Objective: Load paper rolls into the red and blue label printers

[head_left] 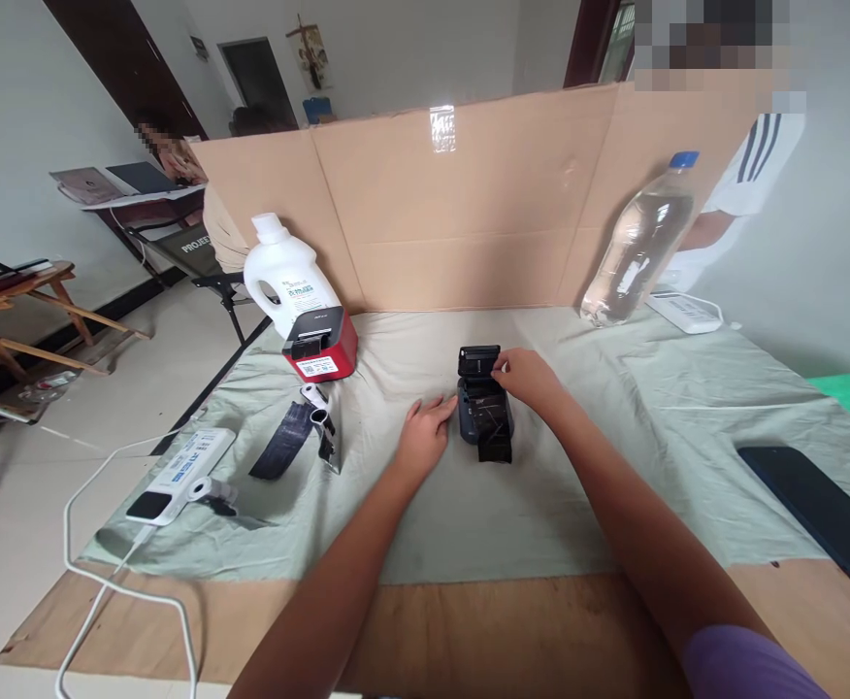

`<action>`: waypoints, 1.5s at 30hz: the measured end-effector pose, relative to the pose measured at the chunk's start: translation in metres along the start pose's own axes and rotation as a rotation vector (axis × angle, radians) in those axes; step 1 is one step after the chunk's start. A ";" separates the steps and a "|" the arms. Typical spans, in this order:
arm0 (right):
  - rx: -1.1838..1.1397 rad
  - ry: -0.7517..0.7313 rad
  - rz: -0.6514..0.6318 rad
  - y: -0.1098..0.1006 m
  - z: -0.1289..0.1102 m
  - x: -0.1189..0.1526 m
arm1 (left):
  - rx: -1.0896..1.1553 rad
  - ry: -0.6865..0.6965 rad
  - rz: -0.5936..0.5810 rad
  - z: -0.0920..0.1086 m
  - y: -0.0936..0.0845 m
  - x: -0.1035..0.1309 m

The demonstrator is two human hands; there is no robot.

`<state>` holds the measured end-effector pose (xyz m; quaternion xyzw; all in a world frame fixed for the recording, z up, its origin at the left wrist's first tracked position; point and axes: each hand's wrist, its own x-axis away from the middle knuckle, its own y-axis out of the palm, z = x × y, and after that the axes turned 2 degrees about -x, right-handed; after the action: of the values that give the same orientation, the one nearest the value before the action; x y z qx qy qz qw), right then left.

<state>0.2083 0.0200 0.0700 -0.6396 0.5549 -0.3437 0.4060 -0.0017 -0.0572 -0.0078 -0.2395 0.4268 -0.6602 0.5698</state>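
A small dark device [473, 413] lies on the grey-green cloth with its lid [478, 361] raised at the back. A black strip [496, 444] hangs out over its front edge. My right hand [523, 377] pinches the right edge of the lid between thumb and fingers. Beside the device, on its left, my left hand [425, 437] rests with its fingers apart, the index fingertip near or against the device's side. Nothing shows in my left hand.
Left on the cloth are a red and black box [338, 351], a white jug [290, 272], rolls with black strips [283, 442] and a white power bank [190, 471] with a cable. A water bottle [639, 252], a phone [822, 515] and a cardboard screen [461, 214] stand or lie around; people sit beyond.
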 end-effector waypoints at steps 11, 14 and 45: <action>0.146 0.063 -0.235 0.004 -0.013 0.005 | -0.005 0.000 0.009 0.002 -0.001 0.001; 0.166 0.025 -0.254 0.004 -0.015 0.005 | -0.005 -0.010 0.010 0.003 -0.002 0.001; -0.608 -0.349 0.015 -0.063 -0.059 0.066 | 0.547 0.087 0.286 0.059 -0.127 -0.032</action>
<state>0.1931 -0.0500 0.1516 -0.7762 0.5589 -0.0454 0.2883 -0.0169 -0.0451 0.1346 0.0135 0.2866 -0.6732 0.6815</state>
